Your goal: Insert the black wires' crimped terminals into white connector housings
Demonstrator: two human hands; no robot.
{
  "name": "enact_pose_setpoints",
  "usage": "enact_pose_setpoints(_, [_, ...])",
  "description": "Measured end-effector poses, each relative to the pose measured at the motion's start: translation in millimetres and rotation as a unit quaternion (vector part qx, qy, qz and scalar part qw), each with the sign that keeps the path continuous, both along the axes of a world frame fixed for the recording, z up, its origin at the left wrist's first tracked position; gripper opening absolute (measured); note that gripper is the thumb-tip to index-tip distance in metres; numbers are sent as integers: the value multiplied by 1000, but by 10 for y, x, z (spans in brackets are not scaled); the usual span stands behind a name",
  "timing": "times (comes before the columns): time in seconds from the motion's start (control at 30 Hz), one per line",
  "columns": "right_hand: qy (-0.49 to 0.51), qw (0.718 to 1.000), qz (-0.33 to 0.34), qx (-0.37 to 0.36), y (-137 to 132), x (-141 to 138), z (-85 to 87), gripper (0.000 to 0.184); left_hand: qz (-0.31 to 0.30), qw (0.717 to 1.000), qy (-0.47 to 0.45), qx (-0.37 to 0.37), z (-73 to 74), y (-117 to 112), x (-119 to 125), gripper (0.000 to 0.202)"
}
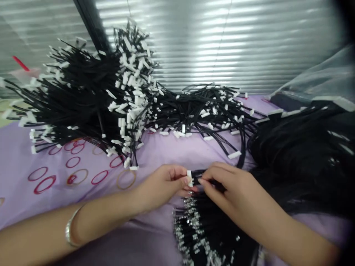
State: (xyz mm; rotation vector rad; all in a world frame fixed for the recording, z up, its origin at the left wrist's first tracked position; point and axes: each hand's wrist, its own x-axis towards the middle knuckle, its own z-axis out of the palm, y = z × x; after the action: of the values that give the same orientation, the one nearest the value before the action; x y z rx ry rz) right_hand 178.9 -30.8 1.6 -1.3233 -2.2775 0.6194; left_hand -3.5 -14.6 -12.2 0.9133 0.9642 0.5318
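Note:
My left hand (163, 184) pinches a small white plastic connector (189, 178) between thumb and fingers. My right hand (224, 184) is close beside it, its fingertips closed on thin black wires (203, 177) that run to the connector. Under my hands lies a bundle of black wires with bare metal crimp terminals (199, 229) on the ends. A large heap of black wires tipped with white connectors (91, 92) sits beyond, with looser strands (202, 114) spreading right.
A lilac cloth (22, 166) covers the table, with several red and tan rubber bands (73, 162) on it. A dark mass of wires (299, 147) lies at right, below a clear plastic sheet (313, 77). Metal window blinds (249, 44) stand behind.

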Motion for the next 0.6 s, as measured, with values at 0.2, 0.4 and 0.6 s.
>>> enact_pose_setpoints(0.2, [-50, 999, -7, 20, 28, -7, 77, 14, -10, 999, 43, 27, 40, -2, 7, 13])
enact_pose_setpoints(0.4, [-83, 996, -13, 32, 60, -28, 32, 19, 26, 999, 42, 15, 26, -4, 44, 13])
enact_pose_setpoints(0.6, [-39, 999, -6, 17, 68, -26, -38, 19, 27, 998, 55, 7, 42, -7, 44, 11])
